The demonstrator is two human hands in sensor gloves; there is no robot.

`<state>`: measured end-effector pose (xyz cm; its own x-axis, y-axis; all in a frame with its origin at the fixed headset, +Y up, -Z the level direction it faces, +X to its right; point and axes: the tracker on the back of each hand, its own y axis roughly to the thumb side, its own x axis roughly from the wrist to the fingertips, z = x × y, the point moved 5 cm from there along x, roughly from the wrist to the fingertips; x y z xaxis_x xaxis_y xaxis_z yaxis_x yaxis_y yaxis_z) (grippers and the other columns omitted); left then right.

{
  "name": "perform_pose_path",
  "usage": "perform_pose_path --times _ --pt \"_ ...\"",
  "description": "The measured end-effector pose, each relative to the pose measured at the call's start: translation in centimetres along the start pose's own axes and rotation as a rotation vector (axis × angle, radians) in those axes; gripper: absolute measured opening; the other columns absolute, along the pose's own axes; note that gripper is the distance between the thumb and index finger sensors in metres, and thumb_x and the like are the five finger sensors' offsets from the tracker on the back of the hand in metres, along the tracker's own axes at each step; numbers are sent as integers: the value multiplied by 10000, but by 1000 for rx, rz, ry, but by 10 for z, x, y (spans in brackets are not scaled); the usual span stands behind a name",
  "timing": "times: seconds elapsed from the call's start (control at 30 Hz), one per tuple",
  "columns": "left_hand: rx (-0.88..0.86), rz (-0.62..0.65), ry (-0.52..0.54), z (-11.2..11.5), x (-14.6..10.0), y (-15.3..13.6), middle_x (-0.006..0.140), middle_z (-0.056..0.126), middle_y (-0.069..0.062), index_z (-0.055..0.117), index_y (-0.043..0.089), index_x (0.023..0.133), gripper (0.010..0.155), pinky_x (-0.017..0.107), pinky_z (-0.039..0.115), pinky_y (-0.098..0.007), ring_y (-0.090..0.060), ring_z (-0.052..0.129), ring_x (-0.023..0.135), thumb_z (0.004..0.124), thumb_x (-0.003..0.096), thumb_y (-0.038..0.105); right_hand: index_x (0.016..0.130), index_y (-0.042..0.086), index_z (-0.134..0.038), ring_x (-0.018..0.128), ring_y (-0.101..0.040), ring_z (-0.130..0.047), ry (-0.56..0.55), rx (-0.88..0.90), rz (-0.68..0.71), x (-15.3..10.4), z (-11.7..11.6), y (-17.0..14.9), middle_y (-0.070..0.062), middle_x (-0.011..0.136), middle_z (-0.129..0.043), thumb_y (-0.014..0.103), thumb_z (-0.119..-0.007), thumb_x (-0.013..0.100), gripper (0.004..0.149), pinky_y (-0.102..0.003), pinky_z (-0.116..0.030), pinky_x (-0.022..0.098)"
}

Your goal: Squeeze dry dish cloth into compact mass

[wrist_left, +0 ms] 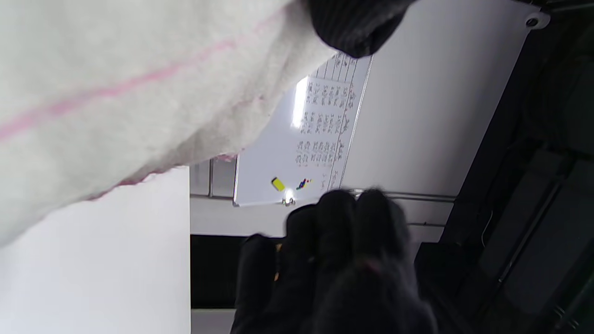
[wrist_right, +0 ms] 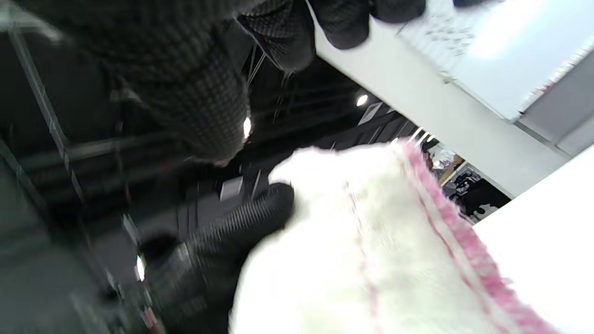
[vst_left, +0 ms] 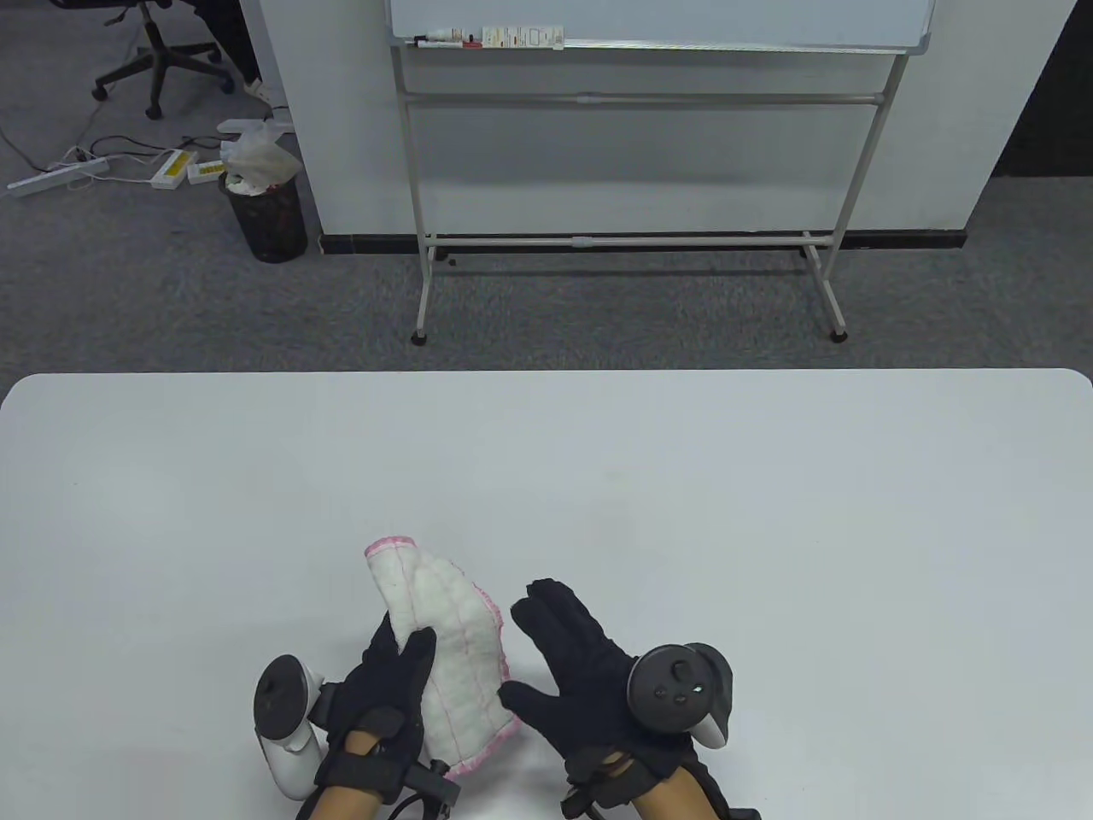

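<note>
Left hand (vst_left: 388, 683) w/ black sensor glove grips the white fluffy dish cloth w/ pink stitched edging (vst_left: 448, 632), thumb wrapped over its front, near the white counter's (vst_left: 768, 478) front edge. Right hand (vst_left: 581, 675) is just beside the cloth, grip spread, fingers flat, holding nothing.

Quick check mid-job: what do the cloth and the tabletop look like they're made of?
Dish cloth: soft woven or quilted fabric, likely cotton; fuzzy white surface, pink stitched lines and pink frayed edging. The left hand holds it.
Table: smooth, matte pale grey-white top with rounded corners, probably laminate or plastic; can't confirm.
</note>
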<state>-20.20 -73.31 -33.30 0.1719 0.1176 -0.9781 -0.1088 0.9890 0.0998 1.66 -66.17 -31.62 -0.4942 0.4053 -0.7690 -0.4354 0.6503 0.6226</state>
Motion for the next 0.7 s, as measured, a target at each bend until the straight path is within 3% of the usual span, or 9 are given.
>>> perform_pose_path --times 0.1,0.23,0.3,0.4,0.5,0.6,0.7 --pt "30 -15 -167 24 1 -1 1053 646 -193 461 188 1056 546 581 810 -498 -415 830 871 694 575 299 1062 292 -260 1043 -275 -1 95 -145 32 2 -17 11 -8 1133 -140 526 -969 391 1004 -555 -108 725" --pt "-22 -6 -297 48 -2 0 1058 637 -199 450 168 1058 568 587 805 -502 -422 823 876 699 581 348 1033 308 -132 1039 -288 4 149 -189 16 4 -26 9 -18 1118 -84 525 -1001 356 1123 -550 -125 733" --pt "-57 15 -336 58 -5 4 1051 621 -231 400 99 1047 633 586 801 -511 -435 819 872 714 579 387 1027 297 -117 1071 -328 -141 159 -140 -2 4 -27 2 -45 1120 -130 519 -1001 356 1131 -570 -239 749" --pt "-13 48 -356 64 -10 10 1047 572 -275 346 51 1037 730 622 750 -540 -463 772 896 742 568 446 1025 276 -129 1038 -426 -479 126 -15 -21 3 -24 -9 -117 1113 -251 486 -1024 348 1142 -577 -558 697" --pt "7 58 -358 65 -10 12 1009 581 -306 365 43 1036 755 650 692 -574 -489 738 904 754 559 480 1024 178 -167 758 -443 -844 108 30 -74 4 -22 -17 -242 1008 -513 454 -1023 352 1123 -556 -765 496" --pt "86 74 -309 61 -9 15 986 643 -275 418 51 1036 738 636 678 -593 -469 768 875 746 555 505 1021 107 -274 486 -396 -946 71 48 -125 6 -18 -24 -240 851 -710 436 -1019 349 1056 -524 -809 326" --pt "164 86 -287 60 -12 24 977 676 -262 461 35 1022 729 611 684 -600 -472 791 843 746 551 513 1011 79 -423 319 -347 -968 57 78 -152 8 -16 -29 -215 705 -830 462 -1021 331 983 -497 -817 224"
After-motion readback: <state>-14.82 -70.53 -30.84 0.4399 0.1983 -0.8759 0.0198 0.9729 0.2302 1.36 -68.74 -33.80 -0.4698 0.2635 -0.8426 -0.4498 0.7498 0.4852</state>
